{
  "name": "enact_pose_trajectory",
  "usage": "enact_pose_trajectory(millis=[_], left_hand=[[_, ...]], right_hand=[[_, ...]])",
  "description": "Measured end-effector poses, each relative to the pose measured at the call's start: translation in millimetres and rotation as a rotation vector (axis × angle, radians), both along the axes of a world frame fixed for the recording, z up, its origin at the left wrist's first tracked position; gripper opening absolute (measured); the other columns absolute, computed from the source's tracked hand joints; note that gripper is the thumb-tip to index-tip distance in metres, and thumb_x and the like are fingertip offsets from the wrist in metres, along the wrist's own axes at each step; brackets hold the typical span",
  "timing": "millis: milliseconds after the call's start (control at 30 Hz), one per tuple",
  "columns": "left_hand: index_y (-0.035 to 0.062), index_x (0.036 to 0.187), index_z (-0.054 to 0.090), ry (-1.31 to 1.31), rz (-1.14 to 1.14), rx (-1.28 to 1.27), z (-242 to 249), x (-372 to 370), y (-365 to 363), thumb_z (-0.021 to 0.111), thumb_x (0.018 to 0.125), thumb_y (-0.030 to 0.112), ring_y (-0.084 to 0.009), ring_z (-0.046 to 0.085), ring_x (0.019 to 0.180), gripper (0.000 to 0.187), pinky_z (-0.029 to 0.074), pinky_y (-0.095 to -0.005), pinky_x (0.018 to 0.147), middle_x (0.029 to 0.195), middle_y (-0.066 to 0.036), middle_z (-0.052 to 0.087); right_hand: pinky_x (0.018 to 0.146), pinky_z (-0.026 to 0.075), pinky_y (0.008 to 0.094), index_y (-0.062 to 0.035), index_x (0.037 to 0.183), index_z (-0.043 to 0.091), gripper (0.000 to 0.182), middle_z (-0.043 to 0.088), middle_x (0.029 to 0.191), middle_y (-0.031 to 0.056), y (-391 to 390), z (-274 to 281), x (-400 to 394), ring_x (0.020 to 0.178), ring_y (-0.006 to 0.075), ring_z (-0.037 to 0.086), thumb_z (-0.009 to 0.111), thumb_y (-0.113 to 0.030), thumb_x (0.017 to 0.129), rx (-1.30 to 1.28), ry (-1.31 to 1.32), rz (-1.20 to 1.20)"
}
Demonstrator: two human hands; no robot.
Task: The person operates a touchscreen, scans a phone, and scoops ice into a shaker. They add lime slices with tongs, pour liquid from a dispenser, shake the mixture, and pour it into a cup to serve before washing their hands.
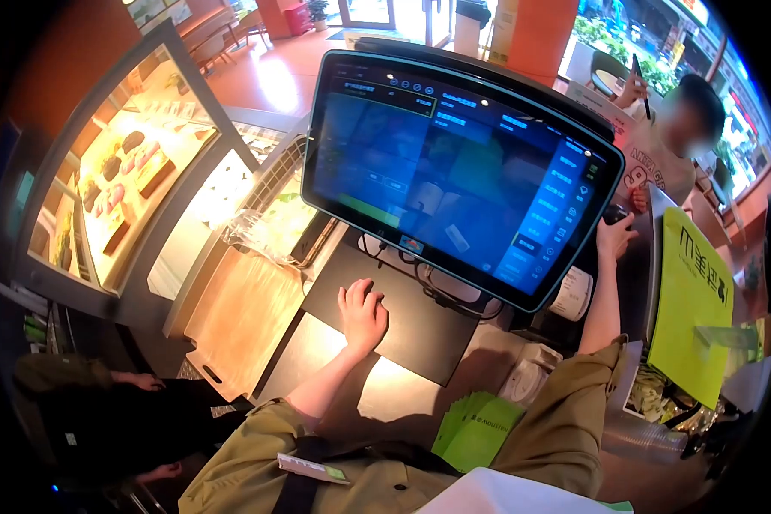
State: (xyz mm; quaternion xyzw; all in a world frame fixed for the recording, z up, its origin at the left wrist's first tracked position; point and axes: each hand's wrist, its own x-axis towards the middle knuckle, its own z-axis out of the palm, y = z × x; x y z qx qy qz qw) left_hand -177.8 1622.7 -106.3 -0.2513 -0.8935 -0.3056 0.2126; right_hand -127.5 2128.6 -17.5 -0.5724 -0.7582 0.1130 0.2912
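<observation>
My left hand (364, 319) rests palm down on the dark counter mat (428, 330), fingers a little apart and holding nothing. Just beyond it stands a large touchscreen monitor (463, 171), lit with a blue order screen. By the monitor's lower right edge, my right hand (615, 236) has its fingers around a small black rounded object (614, 213), whose kind I cannot make out. A white paper roll (571, 293) sits below that hand. Green printed bags or cards (478, 428) are fanned out close to my body.
A wooden tray (240, 313) and a lit pastry case (124, 171) are on the left. To the right rises a yellow-green printed sign (690, 300). Across the counter a person (668, 154) holds up a phone. Another person in dark clothes (120, 420) is at lower left.
</observation>
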Motion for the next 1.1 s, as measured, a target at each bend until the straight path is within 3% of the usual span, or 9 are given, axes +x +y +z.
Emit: enact_pose_trajectory(millis=[200, 333, 367, 467, 500, 667, 733, 800, 1100], left_hand=[[0.0073, 0.082, 0.056, 0.034, 0.005, 0.014, 0, -2, 0, 0.056, 0.068, 0.003, -0.0281, 0.046, 0.110, 0.015, 0.029, -0.0522, 0.098, 0.108, -0.010, 0.052], [0.0069, 0.083, 0.055, 0.030, -0.007, 0.028, 1, -1, -1, 0.056, 0.068, 0.003, -0.0278, 0.046, 0.110, 0.016, 0.029, -0.0519, 0.098, 0.108, -0.010, 0.052], [0.0068, 0.084, 0.055, 0.027, -0.012, 0.030, 2, 0, -1, 0.056, 0.068, 0.004, -0.0278, 0.046, 0.110, 0.016, 0.029, -0.0519, 0.098, 0.108, -0.010, 0.051], [0.0069, 0.085, 0.055, 0.026, -0.022, 0.038, -1, 0, -2, 0.056, 0.069, 0.004, -0.0275, 0.045, 0.111, 0.016, 0.028, -0.0520, 0.099, 0.108, -0.010, 0.052], [0.0070, 0.086, 0.055, 0.036, -0.019, 0.040, -4, -1, -2, 0.056, 0.070, 0.005, -0.0272, 0.045, 0.111, 0.016, 0.028, -0.0518, 0.099, 0.107, -0.010, 0.052], [0.0071, 0.087, 0.056, 0.003, -0.041, 0.010, -5, 1, -2, 0.056, 0.072, 0.008, -0.0273, 0.045, 0.110, 0.014, 0.029, -0.0507, 0.099, 0.107, -0.009, 0.052], [0.0072, 0.087, 0.056, -0.005, -0.050, 0.009, -6, -1, -2, 0.056, 0.073, 0.009, -0.0274, 0.045, 0.109, 0.014, 0.029, -0.0504, 0.099, 0.106, -0.009, 0.052], [0.0071, 0.088, 0.056, 0.000, -0.045, 0.014, -4, -3, -1, 0.055, 0.075, 0.010, -0.0269, 0.045, 0.109, 0.013, 0.028, -0.0496, 0.100, 0.105, -0.009, 0.052], [0.0065, 0.088, 0.055, -0.033, -0.074, 0.051, -7, -3, -8, 0.054, 0.076, 0.008, -0.0255, 0.046, 0.108, 0.012, 0.028, -0.0494, 0.100, 0.104, -0.008, 0.052]], right_hand=[[0.092, 0.039, 0.0507, -0.0140, 0.139, 0.018, 0.092, 0.029, 0.132, 0.0301, 6, -6, -5, 0.116, 0.0459, 0.042, 0.058, -0.063, 0.072, 0.022, -0.145, -0.087], [0.096, 0.034, 0.0500, -0.0084, 0.138, 0.024, 0.090, 0.028, 0.134, 0.0304, 0, 7, 2, 0.119, 0.0457, 0.037, 0.059, -0.058, 0.073, 0.032, -0.008, 0.035], [0.094, 0.039, 0.0440, -0.0011, 0.131, 0.036, 0.074, 0.038, 0.129, 0.0286, -4, 11, 7, 0.115, 0.0391, 0.045, 0.062, -0.045, 0.078, 0.087, 0.039, 0.111], [0.088, 0.044, 0.0367, 0.0048, 0.122, 0.046, 0.054, 0.050, 0.119, 0.0242, -22, 30, 30, 0.106, 0.0298, 0.054, 0.062, -0.028, 0.082, 0.017, 0.649, 0.380], [0.084, 0.046, 0.0312, 0.0073, 0.117, 0.049, 0.043, 0.057, 0.110, 0.0189, -50, 50, 38, 0.099, 0.0238, 0.058, 0.061, -0.016, 0.083, 0.114, 0.737, 0.322], [0.086, 0.044, 0.0280, 0.0016, 0.109, 0.054, 0.023, 0.058, 0.106, 0.0094, -215, 108, 43, 0.098, 0.0168, 0.055, 0.052, -0.006, 0.088, 0.432, 1.016, 0.519], [0.086, 0.043, 0.0352, -0.0014, 0.103, 0.055, 0.022, 0.056, 0.103, 0.0110, -289, 122, 31, 0.097, 0.0242, 0.055, 0.048, 0.002, 0.082, 0.506, 0.848, 0.800], [0.090, 0.041, 0.0421, -0.0028, 0.089, 0.061, 0.016, 0.058, 0.109, 0.0142, -323, 104, 17, 0.104, 0.0328, 0.052, 0.055, -0.005, 0.075, 0.626, 0.573, 1.045], [0.101, 0.029, 0.0479, -0.0012, 0.087, 0.056, 0.020, 0.052, 0.119, 0.0141, -387, 75, -44, 0.120, 0.0334, 0.041, 0.057, -0.006, 0.068, 0.678, 0.175, 1.246]])
